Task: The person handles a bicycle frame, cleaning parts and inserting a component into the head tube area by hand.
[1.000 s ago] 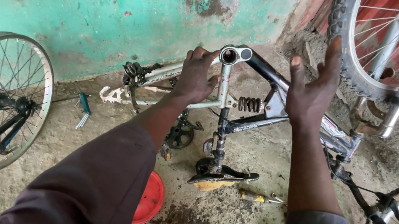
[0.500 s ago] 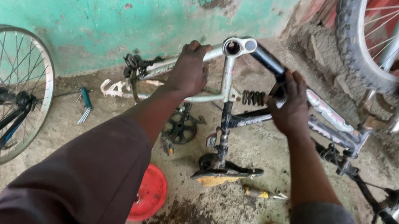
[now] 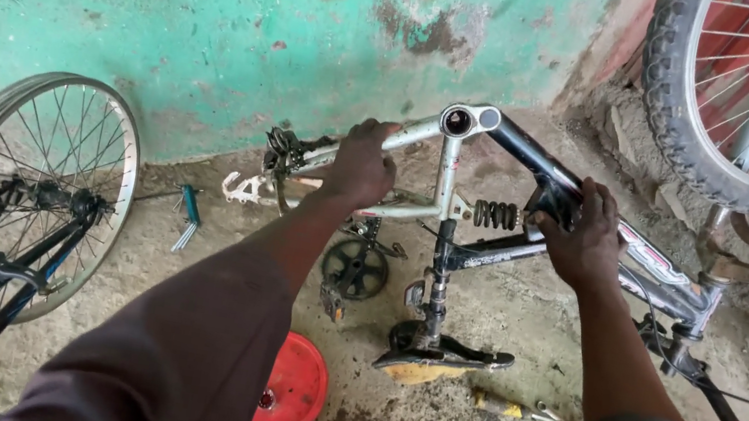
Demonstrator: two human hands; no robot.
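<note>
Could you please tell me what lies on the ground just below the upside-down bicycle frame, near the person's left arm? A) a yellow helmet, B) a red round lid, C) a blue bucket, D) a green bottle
B: a red round lid lies on the dirt ground beside the left sleeve, below the bicycle frame.

We see an upturned bicycle frame [image 3: 453, 224] on dirt ground, our left hand [image 3: 360, 165] gripping its silver stay, our right hand [image 3: 581, 237] clasping its dark tube, red disc [image 3: 294, 390] beneath.

Upturned silver and black metal bicycle frame [image 3: 493, 230], scuffed and dull; coiled black steel spring [image 3: 495, 215]; rough concrete floor [image 3: 517, 326]; glossy red plastic disc [image 3: 291, 392].
</note>
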